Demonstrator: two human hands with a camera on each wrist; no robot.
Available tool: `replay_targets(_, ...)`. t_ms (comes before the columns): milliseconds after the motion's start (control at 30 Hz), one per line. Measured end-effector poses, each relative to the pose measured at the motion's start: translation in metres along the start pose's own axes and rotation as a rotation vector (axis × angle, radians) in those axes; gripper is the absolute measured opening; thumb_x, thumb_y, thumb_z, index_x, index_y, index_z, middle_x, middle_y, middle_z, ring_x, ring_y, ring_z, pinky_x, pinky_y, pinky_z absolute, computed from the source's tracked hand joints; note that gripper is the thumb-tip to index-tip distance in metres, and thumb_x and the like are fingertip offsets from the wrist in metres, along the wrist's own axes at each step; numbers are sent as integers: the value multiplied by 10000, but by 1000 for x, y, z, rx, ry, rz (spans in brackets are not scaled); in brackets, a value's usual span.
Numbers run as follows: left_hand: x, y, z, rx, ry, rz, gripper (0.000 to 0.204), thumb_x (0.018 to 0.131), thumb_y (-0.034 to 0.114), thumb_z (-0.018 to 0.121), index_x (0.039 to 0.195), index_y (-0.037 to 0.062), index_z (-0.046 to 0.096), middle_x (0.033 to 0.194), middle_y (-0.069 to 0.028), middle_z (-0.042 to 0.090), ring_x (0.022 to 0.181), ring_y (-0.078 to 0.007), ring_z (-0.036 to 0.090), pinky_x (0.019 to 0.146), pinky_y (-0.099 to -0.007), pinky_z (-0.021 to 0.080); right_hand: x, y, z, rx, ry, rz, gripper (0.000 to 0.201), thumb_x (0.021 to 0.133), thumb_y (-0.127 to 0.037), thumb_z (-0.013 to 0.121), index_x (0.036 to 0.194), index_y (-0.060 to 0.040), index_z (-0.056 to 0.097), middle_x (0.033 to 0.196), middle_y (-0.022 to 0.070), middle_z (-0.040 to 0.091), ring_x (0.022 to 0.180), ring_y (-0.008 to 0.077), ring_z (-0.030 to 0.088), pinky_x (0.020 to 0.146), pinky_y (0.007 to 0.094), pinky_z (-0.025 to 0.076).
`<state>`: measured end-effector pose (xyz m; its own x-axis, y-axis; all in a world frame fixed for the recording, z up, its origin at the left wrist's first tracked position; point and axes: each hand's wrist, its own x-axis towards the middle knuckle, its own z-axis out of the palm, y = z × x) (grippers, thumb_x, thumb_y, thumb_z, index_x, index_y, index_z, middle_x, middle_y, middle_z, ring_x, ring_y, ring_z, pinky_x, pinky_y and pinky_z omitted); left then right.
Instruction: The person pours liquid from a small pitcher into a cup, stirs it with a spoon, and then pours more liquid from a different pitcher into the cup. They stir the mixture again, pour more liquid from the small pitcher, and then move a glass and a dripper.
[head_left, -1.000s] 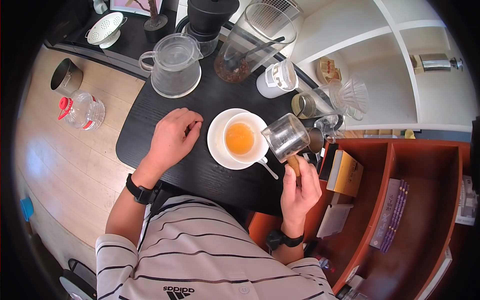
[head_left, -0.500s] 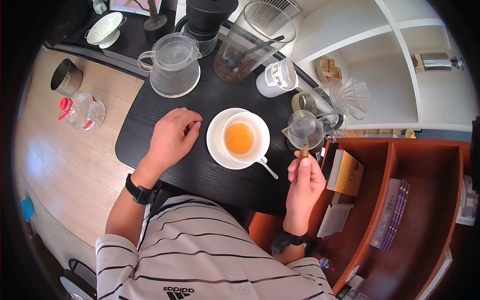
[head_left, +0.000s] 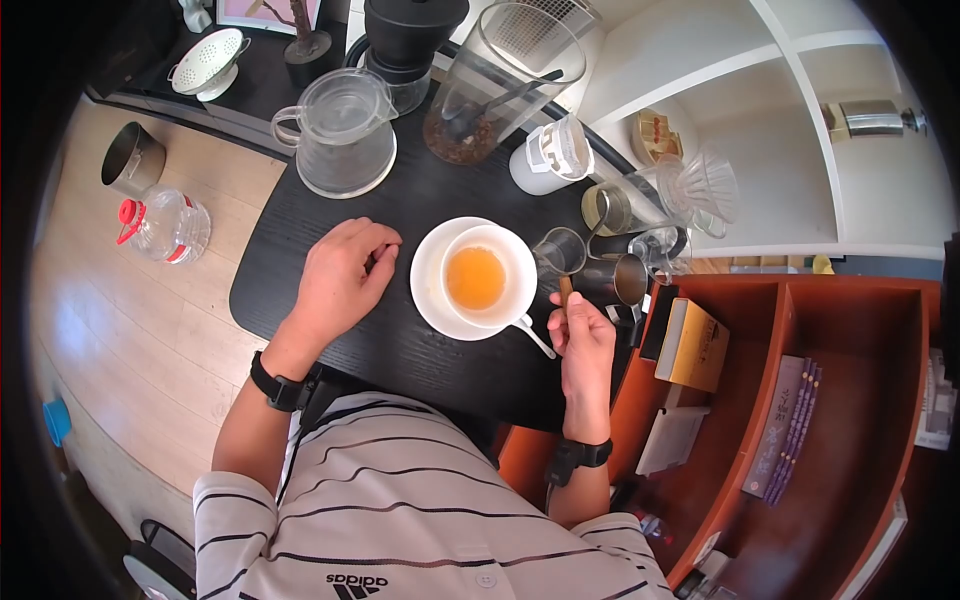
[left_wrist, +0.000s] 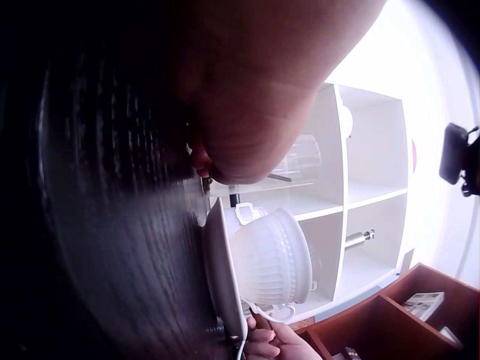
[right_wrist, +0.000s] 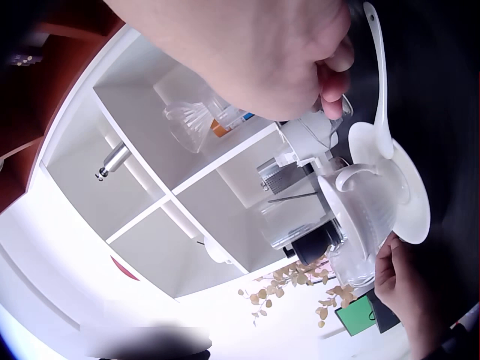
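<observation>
My right hand pinches the wooden handle of a small glass pitcher, low beside the saucer's right edge. The pitcher looks upright. A white cup holding amber liquid stands on a white saucer in front of me, and a white spoon lies along the saucer's near right side. Left of the saucer, my left hand rests on the black table with loosely curled fingers and nothing in them. In the left wrist view the ribbed side of the cup shows.
At the back of the table stand a lidded glass server, a tall glass container and a white cup with a drip bag. A metal cup and other glassware crowd the right edge. A red-brown shelf adjoins there.
The pitcher was tilted beside the cup's rim, then swung right and came upright. Now my right hand has brought it back left and down next to the saucer. My left hand has stayed put.
</observation>
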<state>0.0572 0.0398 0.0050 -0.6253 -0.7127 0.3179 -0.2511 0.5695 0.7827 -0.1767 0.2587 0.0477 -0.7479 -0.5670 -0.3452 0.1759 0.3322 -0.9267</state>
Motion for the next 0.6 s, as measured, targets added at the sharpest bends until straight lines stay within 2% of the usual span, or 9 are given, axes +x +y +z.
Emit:
replay_targets(200, 0, 1, 1, 10, 1, -8, 78, 928, -1, 716, 1000, 22, 732, 778, -77, 583, 666, -219, 575, 611, -348, 478, 5, 10, -4, -73, 5, -12, 361, 1135, -322, 608, 1129, 7, 758, 748, -12, 663, 593, 36, 496, 540, 218, 370)
replay_targets(400, 0, 1, 1, 13, -1, -10, 79, 929, 0, 715, 1002, 23, 735, 787, -80, 597, 675, -224, 586, 606, -348, 480, -7, 20, -14, -370, 116, -158, 374, 1126, -333, 619, 1082, 18, 741, 725, 1, 658, 638, 51, 556, 586, 234, 432)
replay_targets(500, 1, 2, 0, 11, -6, -14, 87, 925, -1, 715, 1006, 22, 737, 796, -86, 606, 686, -236, 592, 613, -354, 482, -16, 30, -27, -375, 212, -314, 280, 1104, -262, 670, 998, -4, 685, 713, -13, 622, 664, 47, 569, 609, 235, 440)
replay_targets(600, 1, 3, 0, 9, -12, -23, 97, 919, -5, 714, 1010, 19, 737, 802, -93, 612, 694, -247, 594, 631, -362, 485, -19, 34, -40, -320, 354, -461, 197, 1085, -190, 702, 996, -37, 614, 724, -31, 593, 658, 43, 554, 608, 224, 430)
